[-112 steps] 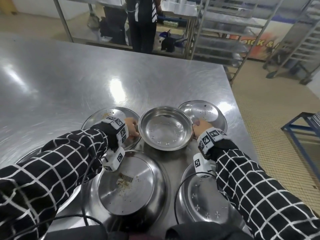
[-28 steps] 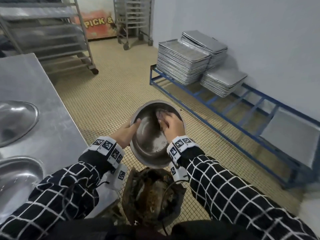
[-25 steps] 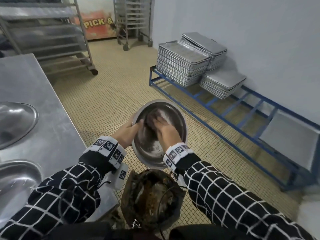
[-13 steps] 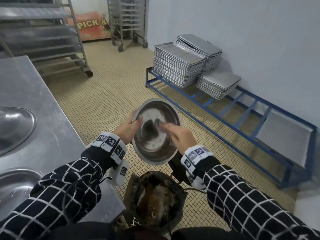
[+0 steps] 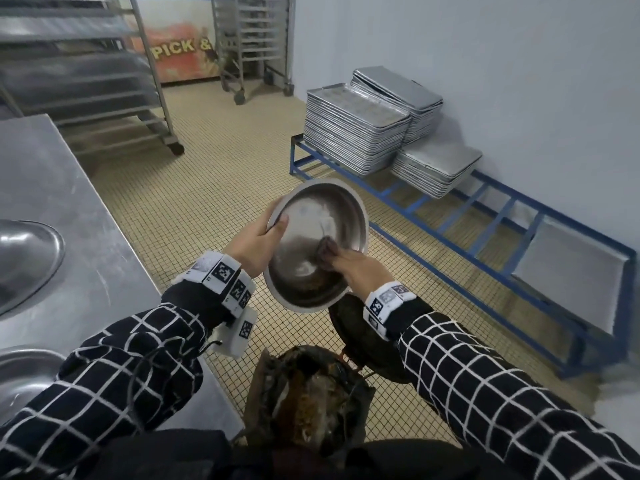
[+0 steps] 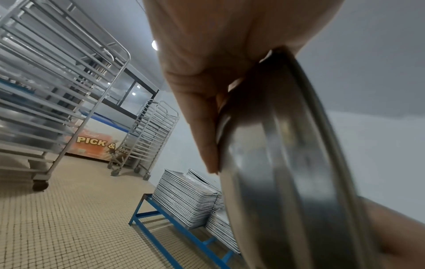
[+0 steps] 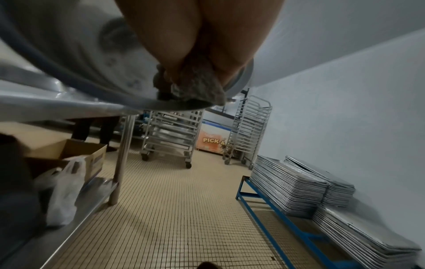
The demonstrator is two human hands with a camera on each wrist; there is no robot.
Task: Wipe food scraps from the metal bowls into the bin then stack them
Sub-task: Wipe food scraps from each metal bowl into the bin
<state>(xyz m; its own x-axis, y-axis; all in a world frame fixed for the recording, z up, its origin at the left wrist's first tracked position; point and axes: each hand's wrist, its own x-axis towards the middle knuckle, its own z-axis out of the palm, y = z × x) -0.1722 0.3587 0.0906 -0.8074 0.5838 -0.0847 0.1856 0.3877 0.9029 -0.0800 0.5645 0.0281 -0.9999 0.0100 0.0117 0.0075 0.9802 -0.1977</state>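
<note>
A round metal bowl (image 5: 311, 237) is held tilted over the floor, its inside facing me. My left hand (image 5: 258, 244) grips its left rim, thumb inside; the left wrist view shows the bowl (image 6: 287, 182) edge-on under that left hand (image 6: 207, 87). My right hand (image 5: 349, 268) pinches a crumpled grey cloth (image 5: 325, 245) and presses it against the bowl's lower right inside. In the right wrist view the cloth (image 7: 195, 85) sits bunched under the fingers (image 7: 170, 45) on the bowl (image 7: 80, 60). The bin (image 5: 311, 396), lined with a dark bag and holding brown scraps, stands below the bowl.
The steel table (image 5: 69, 237) is on my left with two more bowls (image 5: 24, 258) (image 5: 20, 375) at its edge. A blue floor rack (image 5: 485, 237) carries stacked baking trays (image 5: 356, 129) on the right. Wheeled tray racks (image 5: 86, 74) stand behind. A cardboard box (image 7: 69, 154) sits under the table.
I turned from the table with the bowl and brought it over the bin. My right hand with the cloth has swept from the bowl's upper middle down to its lower right side.
</note>
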